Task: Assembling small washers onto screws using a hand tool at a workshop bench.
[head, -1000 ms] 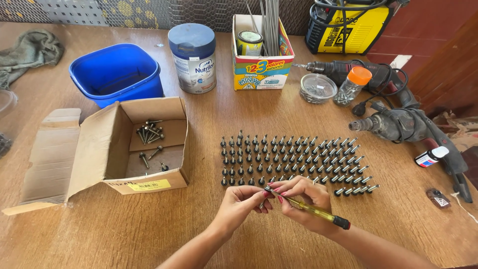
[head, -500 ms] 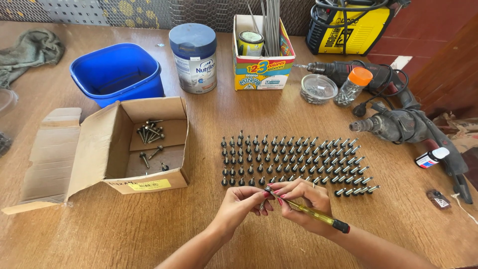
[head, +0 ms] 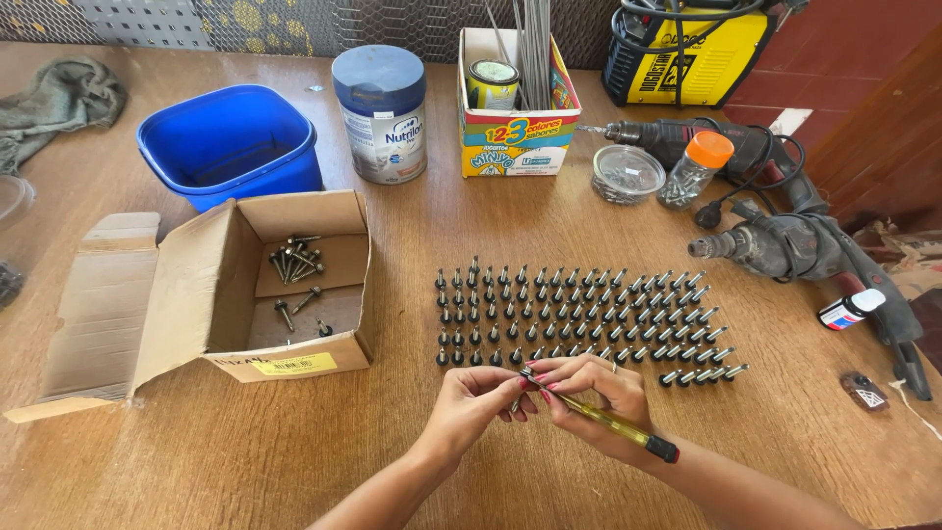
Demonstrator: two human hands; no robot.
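Note:
My left hand [head: 476, 402] pinches a small screw at its fingertips, right against the tip of a yellow-handled screwdriver [head: 613, 422]. My right hand [head: 599, 393] grips that screwdriver, whose black end points down to the right. Both hands meet just below the front row of several upright screws [head: 579, 314] lined up in rows on the wooden table [head: 294, 461]. An open cardboard box [head: 265, 285] with several loose screws lies on its side to the left.
At the back stand a blue tub [head: 231, 142], a round tin [head: 381, 113], a colourful carton [head: 518, 98] holding rods and a can, and a yellow machine [head: 687, 49]. Two power drills [head: 785, 240], a lidded dish [head: 628, 174], an orange-capped jar [head: 695, 167] lie right. A rag [head: 59, 98] sits far left.

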